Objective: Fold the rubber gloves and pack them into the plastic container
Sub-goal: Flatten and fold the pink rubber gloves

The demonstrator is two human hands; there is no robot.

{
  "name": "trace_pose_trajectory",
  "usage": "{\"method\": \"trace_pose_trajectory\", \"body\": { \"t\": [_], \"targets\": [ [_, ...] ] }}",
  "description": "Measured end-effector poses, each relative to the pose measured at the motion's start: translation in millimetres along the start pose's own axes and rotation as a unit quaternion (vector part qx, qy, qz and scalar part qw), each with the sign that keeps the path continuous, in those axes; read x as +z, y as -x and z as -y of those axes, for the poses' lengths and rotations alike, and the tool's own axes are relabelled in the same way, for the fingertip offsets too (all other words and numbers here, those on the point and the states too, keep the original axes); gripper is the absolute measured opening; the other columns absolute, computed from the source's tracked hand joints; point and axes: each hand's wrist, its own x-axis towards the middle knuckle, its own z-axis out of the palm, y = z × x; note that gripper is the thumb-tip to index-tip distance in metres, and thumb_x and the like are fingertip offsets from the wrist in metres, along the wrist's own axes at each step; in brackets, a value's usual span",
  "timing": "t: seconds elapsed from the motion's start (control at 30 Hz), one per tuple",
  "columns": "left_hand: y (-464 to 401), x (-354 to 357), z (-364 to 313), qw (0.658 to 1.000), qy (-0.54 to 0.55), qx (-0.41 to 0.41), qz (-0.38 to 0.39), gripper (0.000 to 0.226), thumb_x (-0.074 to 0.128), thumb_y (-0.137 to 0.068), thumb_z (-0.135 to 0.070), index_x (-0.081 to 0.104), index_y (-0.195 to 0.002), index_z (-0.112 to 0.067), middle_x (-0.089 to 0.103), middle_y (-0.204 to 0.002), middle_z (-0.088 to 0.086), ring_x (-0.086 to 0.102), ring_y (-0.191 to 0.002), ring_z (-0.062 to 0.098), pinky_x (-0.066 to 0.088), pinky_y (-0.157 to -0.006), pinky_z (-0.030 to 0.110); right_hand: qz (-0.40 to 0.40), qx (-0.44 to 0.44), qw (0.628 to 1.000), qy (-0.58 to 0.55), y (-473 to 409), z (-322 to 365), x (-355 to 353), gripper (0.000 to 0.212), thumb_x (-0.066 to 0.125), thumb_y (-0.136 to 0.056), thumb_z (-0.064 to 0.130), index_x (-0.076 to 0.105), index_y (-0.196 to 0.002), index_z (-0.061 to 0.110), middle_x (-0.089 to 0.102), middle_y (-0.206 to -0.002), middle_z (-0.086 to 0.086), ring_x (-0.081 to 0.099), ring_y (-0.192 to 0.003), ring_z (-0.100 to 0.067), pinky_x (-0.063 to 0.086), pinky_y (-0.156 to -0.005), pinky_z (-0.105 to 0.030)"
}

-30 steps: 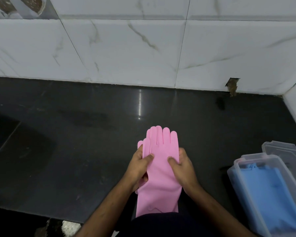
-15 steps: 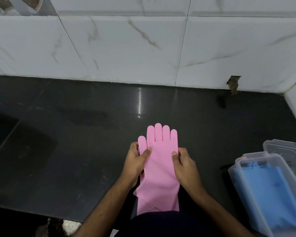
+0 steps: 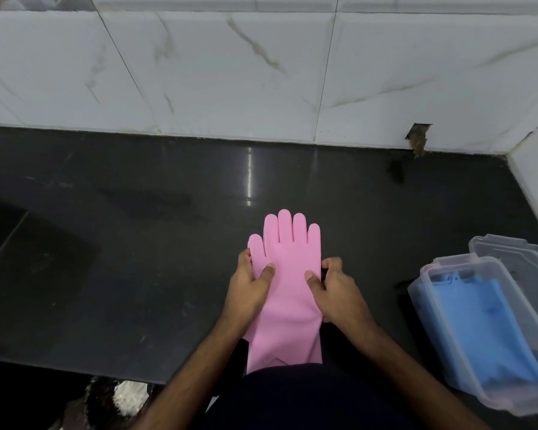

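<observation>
Pink rubber gloves (image 3: 288,274) lie stacked flat on the black counter (image 3: 137,259), fingers pointing toward the wall, cuffs at the counter's near edge. My left hand (image 3: 250,283) grips their left side with the thumb pressed on top. My right hand (image 3: 333,290) grips the right side the same way. A clear plastic container (image 3: 429,293) stands at the right, open, with folded blue gloves (image 3: 485,324) inside it.
The container's clear lid (image 3: 519,256) lies partly under and behind the container. A white marble-tiled wall (image 3: 261,72) borders the counter at the back and right, with a chipped hole (image 3: 418,141) at its base. A darker recess (image 3: 19,249) opens at the left.
The pink gloves have been straightened and laid flatter on the counter, their fingers now spread evenly. Both hands shifted slightly outward along the gloves' edges.
</observation>
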Motion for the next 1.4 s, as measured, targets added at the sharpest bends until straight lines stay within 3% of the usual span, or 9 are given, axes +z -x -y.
{"method": "trace_pose_trajectory", "body": {
  "t": [0.23, 0.43, 0.53, 0.63, 0.83, 0.93, 1.07, 1.23, 1.4],
  "targets": [
    [27.4, -11.7, 5.5, 0.999, 0.024, -0.026, -0.006, 0.038, 0.065, -0.099, -0.042, 0.043, -0.129, -0.034, 0.062, -0.112, -0.017, 0.061, -0.099, -0.003, 0.045, -0.072, 0.015, 0.025, -0.001, 0.996, -0.086, 28.9, -12.4, 0.3, 0.036, 0.061, -0.099, 0.038, 0.036, -0.123, 0.027, 0.066, -0.095, 0.01, 0.069, -0.084, -0.01, 0.064, -0.073, -0.043],
    [55.1, -22.9, 12.5, 0.998, -0.009, -0.049, 0.033, 0.05, 0.072, -0.091, -0.051, 0.044, -0.127, -0.031, 0.068, -0.111, -0.008, 0.069, -0.098, 0.006, 0.056, -0.074, 0.025, -0.005, -0.004, 0.985, -0.17, 40.0, -17.3, 5.1, 0.026, 0.063, -0.097, 0.015, 0.05, -0.117, 0.024, 0.07, -0.101, 0.003, 0.071, -0.088, -0.013, 0.064, -0.065, -0.035],
    [60.8, -23.3, 18.4, 0.997, -0.053, -0.033, 0.05, 0.05, 0.077, -0.091, -0.037, 0.049, -0.13, -0.026, 0.071, -0.118, -0.002, 0.07, -0.105, 0.015, 0.061, -0.09, 0.04, -0.013, -0.01, 0.985, -0.173, 44.2, -18.4, 9.1, 0.026, 0.064, -0.097, 0.015, 0.052, -0.119, 0.022, 0.069, -0.103, 0.002, 0.07, -0.092, -0.018, 0.063, -0.076, -0.044],
    [58.5, -22.8, 23.7, 0.998, -0.063, -0.019, 0.022, 0.038, 0.074, -0.094, -0.023, 0.053, -0.126, -0.024, 0.075, -0.11, -0.001, 0.072, -0.096, 0.013, 0.061, -0.079, 0.033, -0.029, -0.014, 0.984, -0.176, 51.5, -19.5, 12.1, 0.026, 0.064, -0.097, 0.02, 0.054, -0.121, 0.024, 0.068, -0.106, 0.003, 0.068, -0.093, -0.016, 0.061, -0.083, -0.046],
    [53.2, -17.5, 29.2, 0.998, -0.05, 0.022, -0.002, 0.029, 0.07, -0.095, -0.019, 0.048, -0.112, -0.029, 0.073, -0.093, -0.009, 0.072, -0.079, 0.002, 0.057, -0.059, 0.021, -0.009, -0.025, 0.974, -0.226, 78.8, -19.1, 19.6, 0.03, 0.064, -0.098, 0.028, 0.048, -0.123, 0.028, 0.07, -0.096, 0.003, 0.072, -0.073, -0.017, 0.056, -0.054, -0.026],
    [55.3, -15.7, 33.3, 0.998, -0.033, 0.04, -0.027, 0.037, 0.067, -0.095, -0.015, 0.036, -0.107, -0.031, 0.07, -0.088, -0.003, 0.068, -0.07, -0.002, 0.052, -0.053, 0.014, 0.037, -0.061, 0.972, -0.224, 90.7, -24.3, 24.4, 0.033, 0.063, -0.099, 0.024, 0.042, -0.123, 0.03, 0.068, -0.084, 0.005, 0.073, -0.07, -0.014, 0.055, -0.057, -0.026],
    [57.3, -15.0, 38.4, 0.998, -0.028, 0.05, -0.02, 0.043, 0.066, -0.095, -0.013, 0.03, -0.105, -0.035, 0.068, -0.087, 0.001, 0.066, -0.068, 0.002, 0.056, -0.055, 0.022, 0.047, -0.078, 0.979, -0.184, 99.1, -34.4, 27.4, 0.038, 0.065, -0.096, 0.017, 0.043, -0.12, 0.036, 0.063, -0.08, 0.002, 0.072, -0.073, -0.017, 0.058, -0.069, -0.034],
    [62.0, -16.3, 41.7, 0.997, -0.02, 0.07, 0.03, 0.042, 0.067, -0.097, -0.014, 0.031, -0.107, -0.034, 0.073, -0.091, -0.003, 0.074, -0.079, 0.008, 0.061, -0.059, 0.026, -0.039, -0.107, 0.983, -0.147, 100.7, -43.6, 22.5, 0.032, 0.065, -0.094, 0.013, 0.051, -0.111, 0.035, 0.055, -0.076, 0.007, 0.054, -0.064, -0.004, 0.046, -0.063, -0.012],
    [71.8, -20.0, 52.8, 0.993, -0.068, 0.086, 0.043, 0.04, 0.068, -0.097, -0.014, 0.033, -0.11, -0.029, 0.073, -0.099, -0.012, 0.073, -0.085, 0.002, 0.062, -0.066, 0.025, -0.009, -0.139, 0.987, -0.081, 106.2, -49.9, 23.1, 0.023, 0.063, -0.095, 0.012, 0.059, -0.107, 0.031, 0.055, -0.079, 0.011, 0.054, -0.064, -0.007, 0.042, -0.062, -0.011]
  ]
}}
